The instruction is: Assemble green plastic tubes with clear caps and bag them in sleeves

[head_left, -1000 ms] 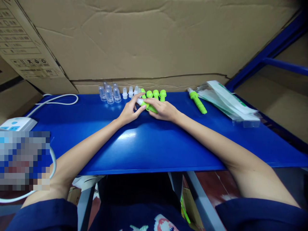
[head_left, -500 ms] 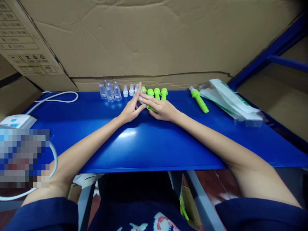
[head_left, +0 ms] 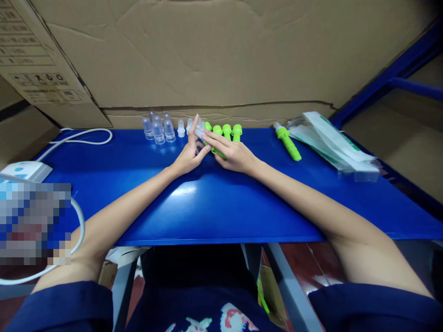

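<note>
My left hand and my right hand meet over the middle of the table's far half. Between them is a green ribbed tube with a clear tip, mostly covered by fingers. My right hand is closed around the tube from the right. The left index finger points up beside the clear tip, while its thumb and curled fingers close on the tube's near end. Just behind my hands stand several green capped pieces. Small translucent nozzles stand left of them, close to my left hand.
Several clear domed caps stand farther left. Another green ribbed tube lies at the right beside plastic packaging. A white power strip with a cable sits at the left. Cardboard walls the back of the blue table.
My left index finger has tilted left, away from the right fingertips, and the clear tip now shows between my hands. Both arms stay almost in place.
</note>
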`<action>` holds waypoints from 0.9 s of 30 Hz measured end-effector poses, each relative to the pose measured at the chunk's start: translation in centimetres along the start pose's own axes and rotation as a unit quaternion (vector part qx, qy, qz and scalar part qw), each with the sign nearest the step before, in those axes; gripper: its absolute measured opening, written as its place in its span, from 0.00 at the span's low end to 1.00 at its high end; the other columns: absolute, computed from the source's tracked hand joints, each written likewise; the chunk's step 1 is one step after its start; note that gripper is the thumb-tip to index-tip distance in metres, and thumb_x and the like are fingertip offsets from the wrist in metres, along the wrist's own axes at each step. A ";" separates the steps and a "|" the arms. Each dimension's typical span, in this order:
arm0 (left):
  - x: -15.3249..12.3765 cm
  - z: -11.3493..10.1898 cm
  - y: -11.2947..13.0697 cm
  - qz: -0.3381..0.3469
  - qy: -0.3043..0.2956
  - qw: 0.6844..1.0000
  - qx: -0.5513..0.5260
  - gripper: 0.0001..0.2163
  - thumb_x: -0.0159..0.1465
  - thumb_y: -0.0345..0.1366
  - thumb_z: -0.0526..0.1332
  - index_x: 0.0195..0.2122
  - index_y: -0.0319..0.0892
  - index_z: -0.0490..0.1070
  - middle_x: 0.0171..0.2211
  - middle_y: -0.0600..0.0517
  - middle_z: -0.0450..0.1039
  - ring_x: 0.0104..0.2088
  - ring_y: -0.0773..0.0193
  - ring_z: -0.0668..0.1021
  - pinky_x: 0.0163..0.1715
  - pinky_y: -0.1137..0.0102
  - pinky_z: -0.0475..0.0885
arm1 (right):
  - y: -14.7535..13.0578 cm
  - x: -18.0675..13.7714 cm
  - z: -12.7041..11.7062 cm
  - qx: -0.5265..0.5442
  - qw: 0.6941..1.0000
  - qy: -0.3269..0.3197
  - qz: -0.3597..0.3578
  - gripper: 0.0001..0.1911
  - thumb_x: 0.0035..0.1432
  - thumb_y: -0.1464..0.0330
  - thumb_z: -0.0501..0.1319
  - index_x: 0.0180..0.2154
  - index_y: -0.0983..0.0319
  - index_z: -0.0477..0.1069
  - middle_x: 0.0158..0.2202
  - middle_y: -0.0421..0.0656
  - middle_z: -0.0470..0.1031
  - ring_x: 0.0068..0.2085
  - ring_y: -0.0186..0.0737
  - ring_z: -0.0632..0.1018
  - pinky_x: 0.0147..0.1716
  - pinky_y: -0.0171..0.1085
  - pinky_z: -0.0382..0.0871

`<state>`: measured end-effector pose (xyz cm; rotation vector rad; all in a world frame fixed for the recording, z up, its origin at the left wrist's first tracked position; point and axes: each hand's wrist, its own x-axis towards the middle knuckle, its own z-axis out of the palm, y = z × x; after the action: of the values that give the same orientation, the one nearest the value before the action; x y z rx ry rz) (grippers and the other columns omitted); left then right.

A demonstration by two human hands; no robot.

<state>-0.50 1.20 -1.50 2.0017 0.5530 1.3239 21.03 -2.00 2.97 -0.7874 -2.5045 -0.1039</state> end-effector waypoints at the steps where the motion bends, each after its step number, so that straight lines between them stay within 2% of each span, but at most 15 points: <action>1: 0.0 0.0 -0.1 0.002 0.008 1.000 -0.002 0.47 0.71 0.54 0.64 0.79 0.61 0.30 0.66 0.40 0.70 0.49 0.50 0.84 0.52 0.51 0.81 | 0.0 0.0 0.0 -0.005 1.000 0.003 0.002 0.39 0.67 0.77 0.50 0.78 0.58 0.53 0.77 0.48 0.55 0.73 0.57 0.67 0.54 0.54 0.82; 5: 0.2 -0.1 -0.2 -0.002 0.025 1.000 -0.015 0.49 0.70 0.53 0.66 0.79 0.62 0.28 0.61 0.41 0.73 0.42 0.56 0.84 0.45 0.56 0.83 | -0.2 -0.1 -0.1 -0.024 0.999 0.003 0.023 0.39 0.67 0.78 0.51 0.77 0.58 0.54 0.77 0.50 0.56 0.71 0.59 0.70 0.51 0.53 0.84; 8: 0.2 -0.3 -0.1 -0.030 0.023 0.999 -0.016 0.47 0.68 0.54 0.68 0.79 0.59 0.38 0.57 0.42 0.75 0.39 0.58 0.84 0.42 0.60 0.82 | -0.4 -0.1 -0.3 -0.021 0.999 -0.002 0.031 0.41 0.66 0.78 0.53 0.78 0.55 0.52 0.77 0.49 0.56 0.71 0.61 0.70 0.52 0.55 0.83; 11: 0.1 -0.3 0.2 -0.047 0.017 0.999 -0.016 0.44 0.68 0.56 0.67 0.77 0.54 0.45 0.49 0.44 0.79 0.35 0.59 0.84 0.40 0.62 0.81 | -0.5 -0.1 -0.3 -0.018 0.999 -0.005 0.029 0.41 0.67 0.77 0.53 0.78 0.56 0.52 0.77 0.50 0.57 0.71 0.62 0.70 0.52 0.55 0.83; 14: 0.0 -0.1 0.6 -0.055 -0.001 0.998 -0.020 0.46 0.68 0.57 0.67 0.77 0.49 0.41 0.38 0.49 0.79 0.31 0.60 0.82 0.37 0.63 0.80 | -0.4 -0.1 -0.1 -0.018 0.999 -0.004 0.031 0.38 0.68 0.76 0.52 0.77 0.58 0.54 0.76 0.54 0.58 0.69 0.62 0.73 0.49 0.55 0.84; 16: -0.2 0.2 1.0 -0.056 -0.011 0.998 -0.021 0.49 0.67 0.57 0.68 0.77 0.47 0.37 0.34 0.52 0.78 0.29 0.60 0.82 0.35 0.65 0.79 | -0.4 0.0 0.0 -0.010 1.000 0.003 0.022 0.36 0.70 0.74 0.51 0.77 0.59 0.55 0.76 0.55 0.59 0.69 0.62 0.72 0.50 0.56 0.83; 21: -0.4 1.2 1.8 -0.051 -0.003 0.998 -0.034 0.55 0.65 0.54 0.71 0.77 0.48 0.28 0.33 0.54 0.76 0.30 0.60 0.83 0.33 0.66 0.78 | -0.3 0.0 0.2 0.018 1.000 0.022 -0.007 0.35 0.70 0.72 0.51 0.77 0.59 0.54 0.76 0.53 0.59 0.73 0.61 0.67 0.59 0.62 0.77; 27: -0.4 1.6 1.3 -0.069 0.010 0.996 -0.063 0.54 0.64 0.54 0.72 0.76 0.53 0.29 0.38 0.51 0.77 0.31 0.60 0.84 0.36 0.63 0.80 | -0.3 0.1 0.4 0.037 0.999 0.013 0.004 0.39 0.66 0.73 0.52 0.77 0.60 0.53 0.76 0.53 0.57 0.73 0.62 0.66 0.60 0.65 0.76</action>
<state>0.78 -0.40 -1.19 1.8172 0.5911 1.2658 20.60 -2.10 2.71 -0.7609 -2.4660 -0.0197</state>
